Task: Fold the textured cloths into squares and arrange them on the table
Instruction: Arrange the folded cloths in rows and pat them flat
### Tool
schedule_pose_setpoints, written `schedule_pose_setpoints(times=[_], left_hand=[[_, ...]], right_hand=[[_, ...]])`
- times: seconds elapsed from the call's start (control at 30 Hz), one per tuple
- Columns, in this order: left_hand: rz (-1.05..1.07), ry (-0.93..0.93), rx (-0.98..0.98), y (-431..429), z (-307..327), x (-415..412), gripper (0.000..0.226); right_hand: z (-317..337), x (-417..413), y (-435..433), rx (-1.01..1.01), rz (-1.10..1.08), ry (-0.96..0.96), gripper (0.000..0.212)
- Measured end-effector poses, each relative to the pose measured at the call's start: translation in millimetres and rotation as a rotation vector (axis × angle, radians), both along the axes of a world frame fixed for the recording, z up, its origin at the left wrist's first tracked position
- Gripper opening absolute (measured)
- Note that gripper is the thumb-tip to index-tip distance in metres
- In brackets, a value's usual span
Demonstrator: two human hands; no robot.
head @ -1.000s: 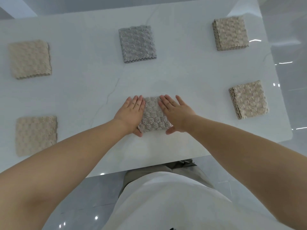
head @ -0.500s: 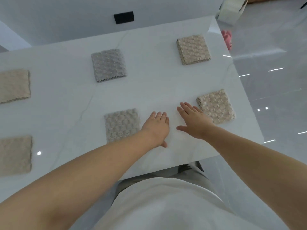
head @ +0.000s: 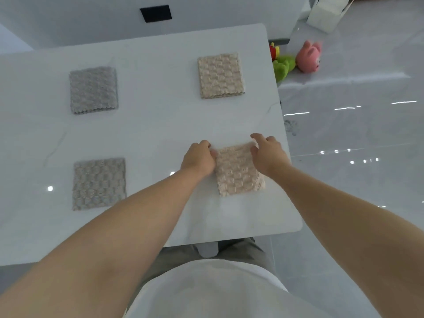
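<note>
Head view showed my left grip (head: 198, 159) and right grip (head: 267, 154) curled, seemingly pinching opposite edges of the beige cloth (head: 238, 174) on the surface (head: 149, 134).

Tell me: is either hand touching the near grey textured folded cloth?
No, the left hand and right hand both hold the beige textured folded cloth, apart from that grey cloth.

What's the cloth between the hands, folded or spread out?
Folded. The beige cloth is a small square with layered edges along its near side. The left hand and right hand grip its far corners.
</note>
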State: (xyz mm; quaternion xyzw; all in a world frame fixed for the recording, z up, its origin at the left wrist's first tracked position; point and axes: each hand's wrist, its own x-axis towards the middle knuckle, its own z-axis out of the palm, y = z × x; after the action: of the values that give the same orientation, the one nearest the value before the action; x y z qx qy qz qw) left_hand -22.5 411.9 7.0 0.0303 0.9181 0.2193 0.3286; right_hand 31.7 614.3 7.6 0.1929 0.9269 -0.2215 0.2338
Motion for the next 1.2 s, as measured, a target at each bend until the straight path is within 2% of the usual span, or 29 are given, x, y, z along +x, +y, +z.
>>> schedule_pose_setpoints(times=[0.27,0.53,0.63,0.67,0.7,0.77,0.87,0.97,1.07,1.2], left_hand=[[-0.026,0.052,0.036,13,-18,-10,0.006],[0.122,0.086,0.025,17,-21,1,0.019],[0.151,0.086,0.094,13,-21,1,0.008],[0.168,0.075,0.122,9,-20,-1,0.009],[0.185,0.057,0.131,4,-16,-2,0.019],[0.18,-0.007,0.106,-6,-7,2,0.03],[0.045,-0.198,0.03,-15,1,27,0.036],[0.156,-0.395,0.104,-13,2,61,0.031],[0.3,-0.349,0.171,-6,-5,82,0.016],[0.263,-0.26,0.127,-7,-12,89,0.016]], right_hand=[[-17,-20,7,-0.101,0.059,-0.027,0.027],[-24,-12,1,-0.037,-0.086,-0.007,0.017],[-25,-9,5,-0.097,-0.111,0.023,0.022],[-23,-6,8,-0.126,-0.127,0.02,0.027],[-21,-2,10,-0.146,-0.141,0.009,0.033],[-15,9,15,-0.163,-0.159,-0.043,0.043],[-7,33,18,-0.215,-0.194,-0.173,0.05],[-8,57,16,-0.293,-0.278,-0.294,0.053],[-11,73,4,-0.35,-0.364,-0.308,0.046],[-14,78,-8,-0.313,-0.378,-0.246,0.041]])
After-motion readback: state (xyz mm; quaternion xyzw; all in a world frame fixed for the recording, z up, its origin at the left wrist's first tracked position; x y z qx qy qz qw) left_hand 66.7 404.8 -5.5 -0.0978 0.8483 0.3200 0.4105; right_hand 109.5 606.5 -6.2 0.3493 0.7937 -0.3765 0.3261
